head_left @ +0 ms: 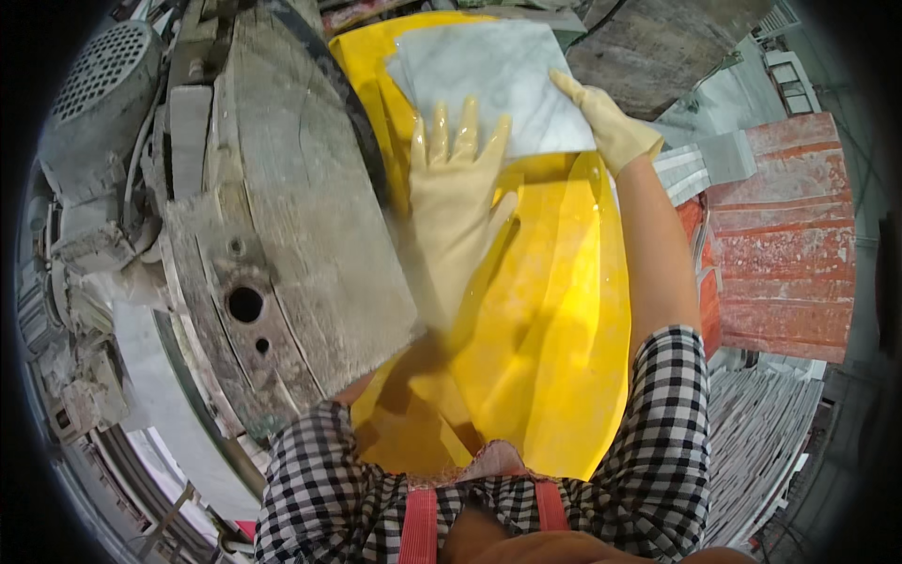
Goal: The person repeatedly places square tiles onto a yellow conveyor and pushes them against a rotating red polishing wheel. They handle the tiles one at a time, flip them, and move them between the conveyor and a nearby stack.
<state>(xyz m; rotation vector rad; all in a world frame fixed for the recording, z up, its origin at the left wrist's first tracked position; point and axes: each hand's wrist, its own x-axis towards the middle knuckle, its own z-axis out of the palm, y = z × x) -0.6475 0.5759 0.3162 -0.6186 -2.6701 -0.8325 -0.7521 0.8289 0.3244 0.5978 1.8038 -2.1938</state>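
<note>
A pale grey-white, marble-veined square slab is in front of me at the top of the yellow apron. At its left, a second edge peeks out, so another slab seems to lie beneath it. My right hand, in a cream rubber glove, grips the slab's right edge; its thumb is on the face and the other fingers are largely hidden. My left hand, in a matching wet, shiny glove, has its fingers spread over the slab's lower left part, palm side down.
A worn, grey machine table with a round hole stands close on my left, a motor with a perforated cover beyond it. To the right are a scuffed orange-red panel and stacked thin slabs. A yellow apron covers my front.
</note>
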